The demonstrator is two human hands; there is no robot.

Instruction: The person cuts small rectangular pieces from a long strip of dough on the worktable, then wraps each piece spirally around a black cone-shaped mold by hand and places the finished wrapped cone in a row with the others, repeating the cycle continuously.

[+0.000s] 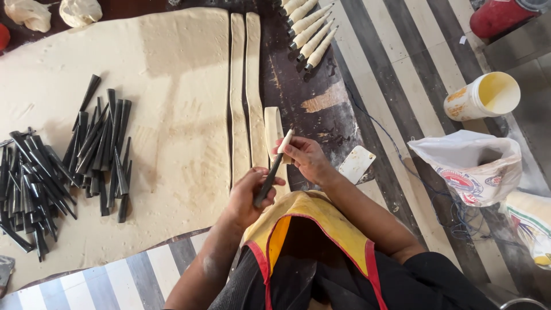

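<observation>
My left hand (248, 196) grips the wide end of a black metal cone mould (268, 179). My right hand (307, 158) holds a pale dough strip (274, 131) at the cone's tip, where the dough is wrapped round it. The strip trails up onto the dark board. Two more long cut strips (245, 86) lie beside the large rolled-out dough sheet (166, 74). A heap of bare black cones (63, 166) rests on the sheet to my left.
Several dough-wrapped cones (310, 31) lie in a row at the top. A white scraper (356, 164) sits by my right wrist. Two dough lumps (51, 12), a white tub (483, 96), an open sack (476, 166) and a red cylinder (499, 17) stand around on the striped floor.
</observation>
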